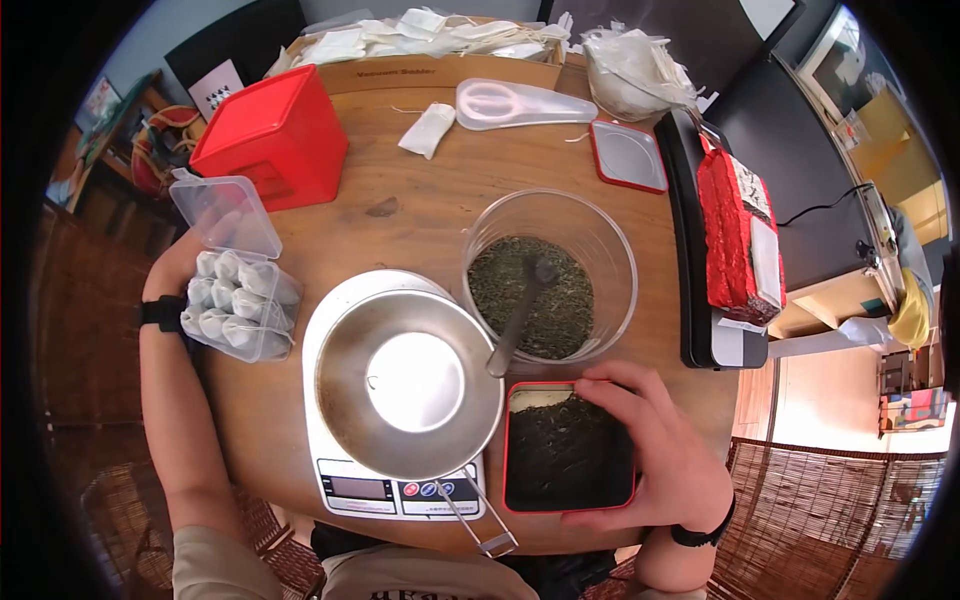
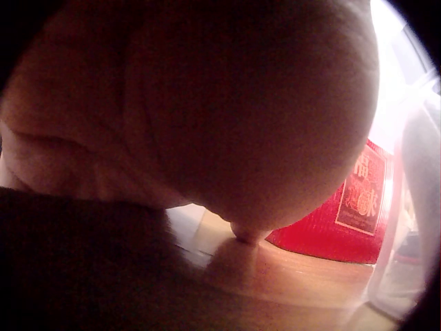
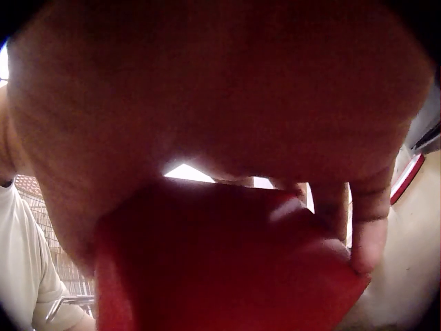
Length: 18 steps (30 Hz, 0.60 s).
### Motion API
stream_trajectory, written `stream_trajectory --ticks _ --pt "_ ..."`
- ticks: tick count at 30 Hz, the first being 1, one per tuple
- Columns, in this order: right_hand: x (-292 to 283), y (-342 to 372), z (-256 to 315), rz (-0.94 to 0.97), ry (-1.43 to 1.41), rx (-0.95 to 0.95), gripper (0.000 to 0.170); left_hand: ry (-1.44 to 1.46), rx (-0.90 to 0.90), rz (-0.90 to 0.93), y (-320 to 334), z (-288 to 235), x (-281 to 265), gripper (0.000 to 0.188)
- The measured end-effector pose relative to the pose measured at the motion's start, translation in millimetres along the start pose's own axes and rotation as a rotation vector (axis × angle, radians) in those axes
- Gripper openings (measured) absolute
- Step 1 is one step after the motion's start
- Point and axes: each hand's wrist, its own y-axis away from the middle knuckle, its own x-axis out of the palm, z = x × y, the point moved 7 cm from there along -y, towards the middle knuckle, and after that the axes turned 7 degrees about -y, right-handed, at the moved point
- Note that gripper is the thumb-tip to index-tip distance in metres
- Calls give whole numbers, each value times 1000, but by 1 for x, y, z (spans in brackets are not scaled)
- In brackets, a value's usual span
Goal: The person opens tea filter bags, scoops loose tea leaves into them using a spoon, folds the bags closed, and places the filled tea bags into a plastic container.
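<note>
In the head view my right hand [image 1: 675, 455] grips a square red-rimmed tin [image 1: 508, 440] across its far and near sides. Dark loose tea leaves [image 1: 568, 455] fill most of it. The right wrist view shows the tin's red outside [image 3: 227, 255] under the palm. My left hand [image 1: 182, 258] lies at the table's left, partly behind the raised lid [image 1: 232, 222] of a clear plastic box [image 1: 262, 345] of filled tea bags. In the left wrist view, a fingertip [image 2: 249, 233] touches the table and nothing shows in the hand; most fingers are hidden.
A steel pan [image 1: 340, 390] sits on a white kitchen scale [image 1: 325, 310]. Behind the tin stands a clear tub [image 1: 622, 290] of dried leaves with a spoon [image 1: 515, 325]. Around them are a red canister [image 1: 300, 150], a tea bag [image 1: 428, 130], a tin lid [image 1: 630, 155] and a red packet [image 1: 730, 235].
</note>
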Motion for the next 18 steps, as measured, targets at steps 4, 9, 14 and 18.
stream_trajectory --ticks 4,9,14,18 --pt "3 -2 -2 -8 13 -16 95 154 -6 -22 4 -7 5 66" --pt "4 -3 -1 7 31 -15 96 21 18 -17 7 -15 6 73" --pt "7 -4 -1 19 41 -18 93 27 35 -29 13 -25 10 72" --pt "8 -4 -2 15 26 0 92 98 75 -100 11 -23 9 46"
